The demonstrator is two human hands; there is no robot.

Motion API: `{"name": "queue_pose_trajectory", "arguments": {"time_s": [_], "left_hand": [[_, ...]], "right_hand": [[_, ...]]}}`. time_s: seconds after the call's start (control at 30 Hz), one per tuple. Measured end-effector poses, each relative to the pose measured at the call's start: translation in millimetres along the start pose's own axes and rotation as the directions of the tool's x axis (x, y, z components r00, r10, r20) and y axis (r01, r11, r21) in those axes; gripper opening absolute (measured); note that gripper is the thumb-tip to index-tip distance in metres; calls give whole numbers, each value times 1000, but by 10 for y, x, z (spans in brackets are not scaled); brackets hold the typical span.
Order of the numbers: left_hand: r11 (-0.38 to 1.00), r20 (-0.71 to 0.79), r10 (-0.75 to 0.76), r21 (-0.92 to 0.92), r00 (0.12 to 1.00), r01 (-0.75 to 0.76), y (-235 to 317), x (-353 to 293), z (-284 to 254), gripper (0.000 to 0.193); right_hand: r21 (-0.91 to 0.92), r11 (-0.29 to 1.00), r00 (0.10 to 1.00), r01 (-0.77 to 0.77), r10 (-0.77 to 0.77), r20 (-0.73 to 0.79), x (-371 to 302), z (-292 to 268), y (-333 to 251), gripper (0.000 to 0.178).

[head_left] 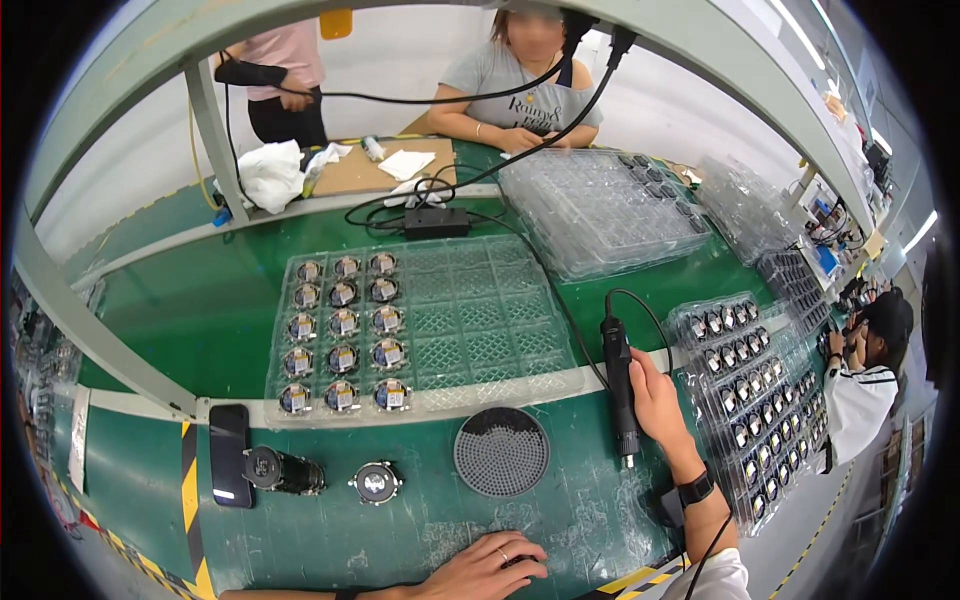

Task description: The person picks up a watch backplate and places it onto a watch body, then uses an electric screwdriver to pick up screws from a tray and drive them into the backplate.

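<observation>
My right hand [657, 402] is closed on a black electric screwdriver [619, 385], its bit pointing down toward the green table. My left hand [487, 566] rests low at the front edge, fingers curled around a small dark thing I cannot make out. Between and beyond the hands sits a round dark dish [502, 470], with small black pieces heaped at its far side. Left of it lies a single round part [376, 483] with a pale disc on top. Farther left, a black cylindrical stack of parts [283, 471] stands beside a black phone [231, 455].
A clear tray [480, 345] holds round parts in its left columns. Another filled tray [745, 400] lies at right, and stacked trays [600, 215] stand behind. A power adapter [436, 222] trails black cables. People sit or stand beyond the bench, including a co-worker [520, 95].
</observation>
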State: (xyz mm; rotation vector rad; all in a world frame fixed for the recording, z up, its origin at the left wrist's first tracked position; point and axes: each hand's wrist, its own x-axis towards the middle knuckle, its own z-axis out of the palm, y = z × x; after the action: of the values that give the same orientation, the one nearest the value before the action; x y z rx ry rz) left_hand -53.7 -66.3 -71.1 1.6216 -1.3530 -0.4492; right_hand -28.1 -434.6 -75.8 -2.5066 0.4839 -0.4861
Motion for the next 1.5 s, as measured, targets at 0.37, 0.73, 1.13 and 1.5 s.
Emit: {"name": "queue_pose_trajectory", "arguments": {"time_s": [0.37, 0.73, 1.13, 1.5], "left_hand": [[987, -80, -55, -152, 995, 43, 1, 27, -17, 21], [993, -80, -65, -103, 995, 56, 67, 0, -38, 23], [994, -62, -71, -87, 996, 66, 69, 21, -43, 22], [999, 10, -23, 27, 1000, 22, -54, -20, 7, 15]], "right_hand": [[-18, 997, 995, -81, 82, 60, 10, -52, -53, 41], [5, 999, 998, -48, 47, 45, 8, -43, -121, 40], [-1, 999, 999, -38, 38, 29, 16, -42, -101, 39], [20, 1000, 1000, -17, 17, 26, -16, 1, -70, 39]]}}
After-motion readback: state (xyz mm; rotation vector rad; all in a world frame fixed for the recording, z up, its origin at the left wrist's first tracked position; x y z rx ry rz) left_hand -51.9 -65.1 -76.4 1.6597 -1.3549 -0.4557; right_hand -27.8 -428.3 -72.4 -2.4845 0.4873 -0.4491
